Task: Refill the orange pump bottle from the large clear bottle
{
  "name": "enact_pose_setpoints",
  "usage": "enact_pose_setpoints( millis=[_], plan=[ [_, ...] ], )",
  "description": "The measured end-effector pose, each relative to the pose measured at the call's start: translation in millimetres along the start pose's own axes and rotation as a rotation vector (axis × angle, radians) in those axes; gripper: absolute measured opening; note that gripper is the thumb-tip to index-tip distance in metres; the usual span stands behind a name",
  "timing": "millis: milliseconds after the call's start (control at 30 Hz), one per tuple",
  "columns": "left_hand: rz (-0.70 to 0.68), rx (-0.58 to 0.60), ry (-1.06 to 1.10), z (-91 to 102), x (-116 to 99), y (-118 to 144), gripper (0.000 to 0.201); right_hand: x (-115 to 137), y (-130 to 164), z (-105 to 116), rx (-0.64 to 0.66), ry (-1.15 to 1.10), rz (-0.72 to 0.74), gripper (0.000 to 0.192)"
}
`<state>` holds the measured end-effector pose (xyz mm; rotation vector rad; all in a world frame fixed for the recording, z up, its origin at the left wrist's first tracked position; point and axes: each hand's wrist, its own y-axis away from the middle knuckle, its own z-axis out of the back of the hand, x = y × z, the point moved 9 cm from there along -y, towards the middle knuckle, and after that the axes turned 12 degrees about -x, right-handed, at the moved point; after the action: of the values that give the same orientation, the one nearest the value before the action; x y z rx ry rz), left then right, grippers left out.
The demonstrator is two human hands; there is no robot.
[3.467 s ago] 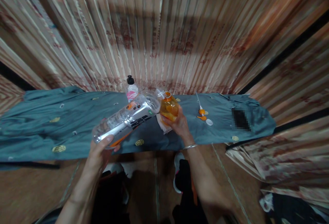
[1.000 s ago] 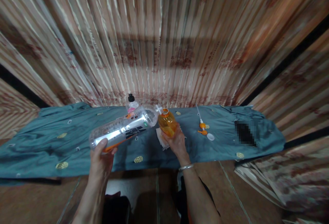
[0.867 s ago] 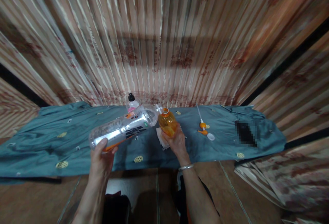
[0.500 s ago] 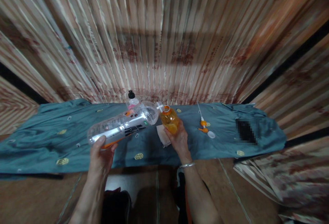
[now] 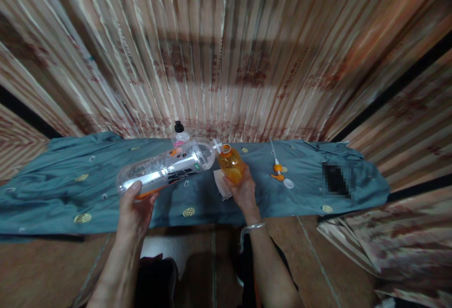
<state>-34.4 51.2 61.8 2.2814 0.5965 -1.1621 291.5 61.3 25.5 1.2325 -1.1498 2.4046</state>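
My left hand [image 5: 137,209] is closed round the lower part of a large clear plastic bottle [image 5: 165,171] with a silver and orange label. This bottle lies nearly level in the air, its neck pointing right. My right hand [image 5: 243,192] grips a smaller orange see-through bottle [image 5: 231,164], tilted, with its open mouth up. The clear bottle's neck is at the rim of the orange bottle; whether they touch I cannot tell. To the right, an orange dispenser pump [image 5: 278,169] with a clear tube lies on the cloth beside a small white cap [image 5: 288,183].
A teal patterned cloth [image 5: 197,199] covers the long narrow table. Behind the clear bottle stands a bottle with a black cap [image 5: 179,131]. A white folded cloth [image 5: 221,185] lies below the orange bottle, and a blurred-out dark object [image 5: 336,179] at the right. Striped curtains [image 5: 226,63] hang behind.
Both hands keep their grip and the two bottles stay mouth to mouth. The whole view has shifted slightly, and the clear bottle looks a touch flatter.
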Motion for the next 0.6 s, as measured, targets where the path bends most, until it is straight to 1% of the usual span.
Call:
enact_pose_setpoints(
  millis=[233,400,600],
  plan=[
    [-0.004,-0.004,0.031,-3.6,-2.2,0.7,0.04,0.4,-0.7,-1.0,0.022,-0.001,-0.01,0.065],
    [-0.013,0.009,0.046,-5.4,-0.4,0.2,0.035,1.4,-0.8,0.4,0.017,0.004,0.0,0.064],
    [-0.016,0.037,0.04,-8.7,0.9,6.9,0.032,5.1,-0.9,3.1,-0.002,0.008,0.032,0.061]
  ],
)
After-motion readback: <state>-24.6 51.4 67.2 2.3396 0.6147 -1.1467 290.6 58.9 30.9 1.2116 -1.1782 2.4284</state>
